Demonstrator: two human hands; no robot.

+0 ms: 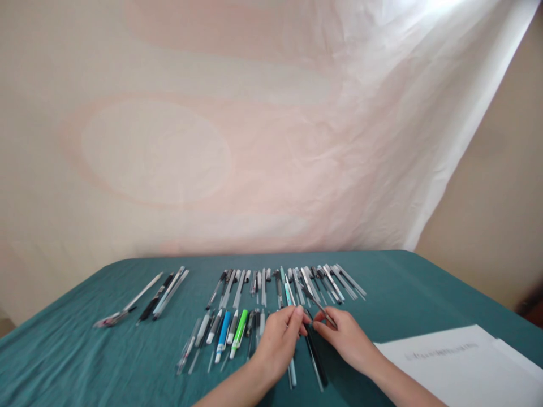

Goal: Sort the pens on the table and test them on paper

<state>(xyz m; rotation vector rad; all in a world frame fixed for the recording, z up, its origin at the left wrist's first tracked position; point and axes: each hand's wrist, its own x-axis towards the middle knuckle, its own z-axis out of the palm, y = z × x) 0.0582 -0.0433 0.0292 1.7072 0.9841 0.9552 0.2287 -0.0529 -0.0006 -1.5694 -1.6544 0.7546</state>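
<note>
My right hand (344, 336) is closed around a thin dark pen (319, 307), which slants up and to the left from the fingers. Beside it, my left hand (278, 339) has its thumb and fingers pinched together; what they hold, if anything, is too small to make out. Below the hands lie a black pen (317, 359) and a pale blue pen (292, 373), partly covered by the left hand. Left of that hand is a row of pens, with a green pen (240, 332) and a blue pen (223, 336) among clear and grey ones.
Behind the hands, a long row of pens and caps (237, 288) runs across the green cloth (403, 294). Several more pens (156, 297) lie at the far left. White paper sheets (462, 367) with small writing rest at the right. A pale sheet (254, 141) hangs behind the table.
</note>
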